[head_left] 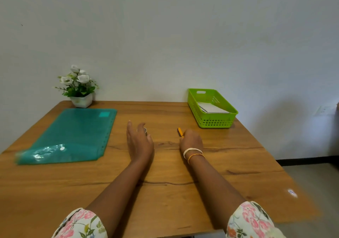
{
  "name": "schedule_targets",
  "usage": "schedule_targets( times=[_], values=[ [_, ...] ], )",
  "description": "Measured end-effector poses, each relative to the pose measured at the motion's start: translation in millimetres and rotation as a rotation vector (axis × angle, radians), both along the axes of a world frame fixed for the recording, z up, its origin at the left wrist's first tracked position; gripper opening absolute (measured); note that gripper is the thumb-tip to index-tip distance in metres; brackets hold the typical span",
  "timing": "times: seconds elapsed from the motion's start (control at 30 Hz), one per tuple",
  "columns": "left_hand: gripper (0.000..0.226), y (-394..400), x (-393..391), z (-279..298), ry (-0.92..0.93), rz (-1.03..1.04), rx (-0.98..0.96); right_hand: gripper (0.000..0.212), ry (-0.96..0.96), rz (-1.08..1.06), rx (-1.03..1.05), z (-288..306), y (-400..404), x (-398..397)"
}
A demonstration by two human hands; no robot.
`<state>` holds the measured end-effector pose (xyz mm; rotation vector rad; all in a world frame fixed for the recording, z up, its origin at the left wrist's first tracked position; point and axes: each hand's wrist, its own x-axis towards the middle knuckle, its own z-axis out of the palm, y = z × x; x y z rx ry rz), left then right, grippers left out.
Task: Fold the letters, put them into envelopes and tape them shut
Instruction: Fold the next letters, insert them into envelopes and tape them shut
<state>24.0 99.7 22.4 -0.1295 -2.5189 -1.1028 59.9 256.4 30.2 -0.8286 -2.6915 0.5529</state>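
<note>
Left hand (139, 138) spread loose over small roll (145, 130), right hand (190, 139) clenched on orange cutter (180, 132), papers in green basket (212, 122) at two o'clock: risk of blade nicking letters.

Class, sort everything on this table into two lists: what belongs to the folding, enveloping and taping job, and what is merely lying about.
For the job:
- white papers in the green basket
- small roll, probably tape, beyond the left hand
- orange tool, perhaps a cutter, gripped by the right hand

Lying about:
- potted white flowers
- teal plastic folder, contents not visible
</note>
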Motion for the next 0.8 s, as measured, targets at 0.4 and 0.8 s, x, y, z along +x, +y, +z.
schedule_targets(
  times=[0.4, 0.8],
  values=[
    [0.052, 46.4, -93.8, -7.3, -0.192, -0.233, 0.094, 0.023, 0.090, -0.004, 0.037, -7.1, 30.0, -86.3],
    [0.063, 110.7, -157.2, -17.8, -0.198, -0.288, 0.046, 0.027, 0.148, -0.070, 0.027, -17.2, 62.6, -139.4]
  ],
)
